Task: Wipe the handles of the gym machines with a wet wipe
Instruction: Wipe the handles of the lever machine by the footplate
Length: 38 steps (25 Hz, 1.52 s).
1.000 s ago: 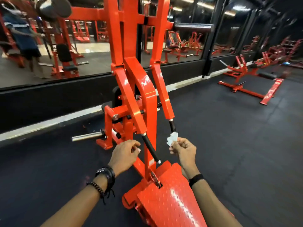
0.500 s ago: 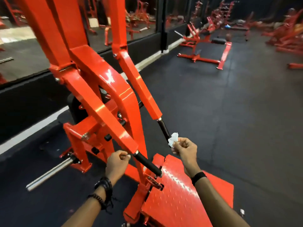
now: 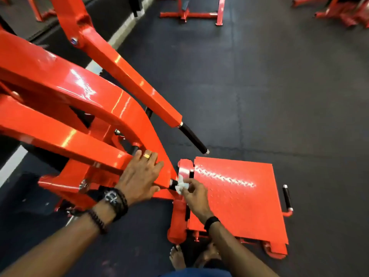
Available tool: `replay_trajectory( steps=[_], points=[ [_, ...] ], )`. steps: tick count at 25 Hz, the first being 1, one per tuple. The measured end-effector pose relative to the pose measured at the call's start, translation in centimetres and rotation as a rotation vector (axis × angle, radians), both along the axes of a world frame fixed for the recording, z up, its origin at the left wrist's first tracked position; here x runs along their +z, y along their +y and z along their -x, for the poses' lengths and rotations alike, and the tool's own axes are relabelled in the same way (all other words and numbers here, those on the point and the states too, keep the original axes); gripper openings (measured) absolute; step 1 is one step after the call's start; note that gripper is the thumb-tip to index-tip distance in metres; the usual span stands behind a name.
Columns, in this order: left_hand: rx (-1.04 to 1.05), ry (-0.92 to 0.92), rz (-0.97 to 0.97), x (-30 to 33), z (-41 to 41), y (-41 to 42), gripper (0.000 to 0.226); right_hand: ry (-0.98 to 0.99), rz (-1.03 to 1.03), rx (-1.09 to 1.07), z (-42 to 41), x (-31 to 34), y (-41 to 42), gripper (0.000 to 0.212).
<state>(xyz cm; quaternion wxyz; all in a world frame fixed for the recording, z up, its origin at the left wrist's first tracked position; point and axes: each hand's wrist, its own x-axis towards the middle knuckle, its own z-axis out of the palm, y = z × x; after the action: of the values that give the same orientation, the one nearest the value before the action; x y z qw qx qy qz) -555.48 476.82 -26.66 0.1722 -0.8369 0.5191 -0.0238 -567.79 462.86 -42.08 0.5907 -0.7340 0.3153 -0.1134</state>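
Since the earlier frame, right hand (image 3: 194, 193) has carried the wet wipe (image 3: 181, 184) from the far handle (image 3: 193, 139) to the near handle (image 3: 173, 182), pinching it against the grip; left hand (image 3: 139, 174), formerly fisted, lies flat-fingered on the orange lever arm (image 3: 65, 142); wipe judged limp, light, damp: bunch it round the stiff bar; near handle mostly hidden beneath hand and wipe; contact extent unclear.
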Motion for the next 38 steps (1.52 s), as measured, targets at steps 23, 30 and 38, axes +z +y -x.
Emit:
replay_trajectory(
  steps=[23,30,38],
  points=[
    [-0.208,0.068,-0.374,-3.2,-3.8,-4.6,0.069,0.097,0.090,-0.433,-3.8,-4.7,0.9,0.026],
    [-0.196,0.093,-0.370,-3.1,-3.7,-4.7,0.064,0.151,0.113,-0.459,-2.8,-6.8,-0.5,0.020],
    [-0.194,0.117,-0.381,-3.1,-3.8,-4.7,0.058,0.079,-0.052,-0.489,-2.3,-3.8,2.2,0.011]
  ],
)
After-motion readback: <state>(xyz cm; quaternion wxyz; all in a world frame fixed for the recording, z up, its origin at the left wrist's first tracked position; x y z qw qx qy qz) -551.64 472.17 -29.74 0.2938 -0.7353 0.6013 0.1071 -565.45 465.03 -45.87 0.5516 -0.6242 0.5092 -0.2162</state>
